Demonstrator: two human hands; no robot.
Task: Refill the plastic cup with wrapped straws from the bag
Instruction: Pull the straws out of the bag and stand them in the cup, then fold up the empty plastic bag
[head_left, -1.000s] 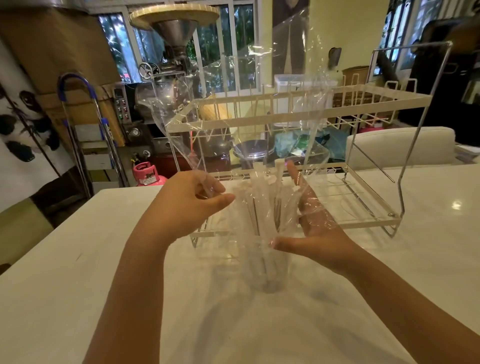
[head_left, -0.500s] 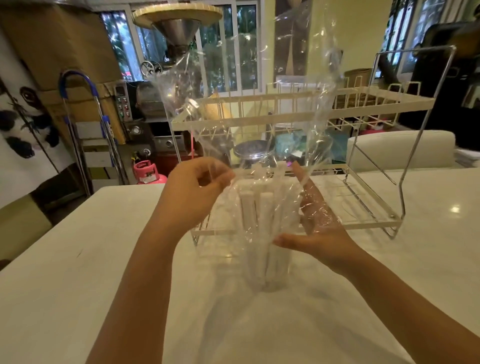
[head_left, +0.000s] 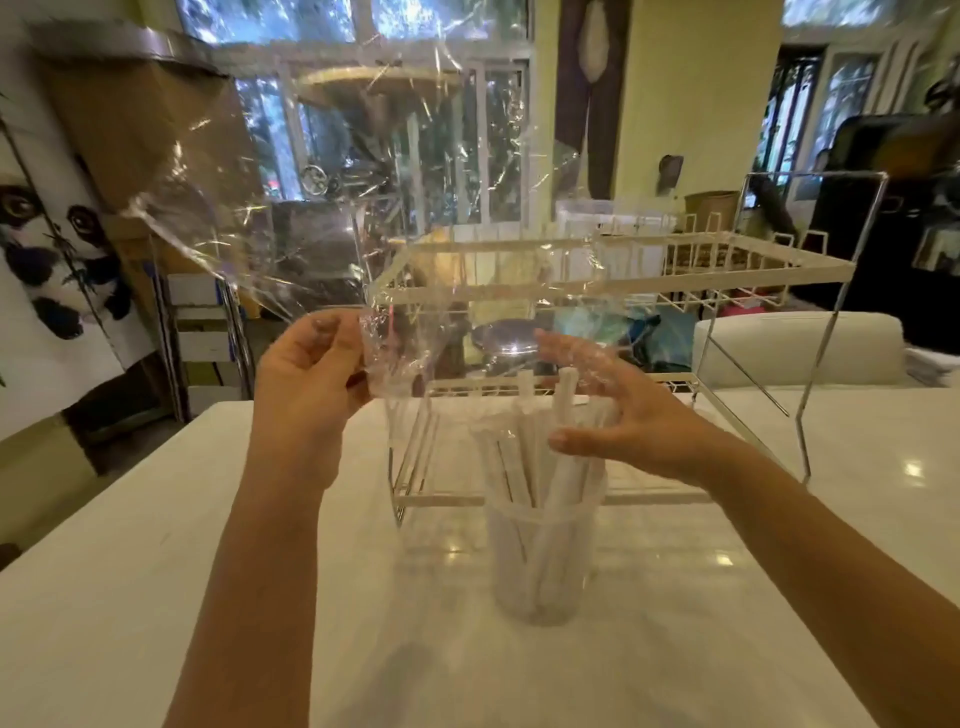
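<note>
White paper-wrapped straws (head_left: 558, 457) stand in the clear plastic cup (head_left: 543, 561) at table centre, so the refill looks nearly done. The left hand (head_left: 306, 384) pinches the crinkled clear bag (head_left: 322, 208), lifted toward ten o'clock; the right hand (head_left: 613, 415), open, steadies the straws. A white wire rack (head_left: 597, 270) crowds twelve o'clock; open white tabletop (head_left: 156, 571) lies at six.

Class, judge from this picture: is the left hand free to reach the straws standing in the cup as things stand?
Probably not yet. The left hand is pinching the clear bag, lifted away to the side, so its grip is occupied. The straws in the cup stand uncovered, with the right hand beside them.
</note>
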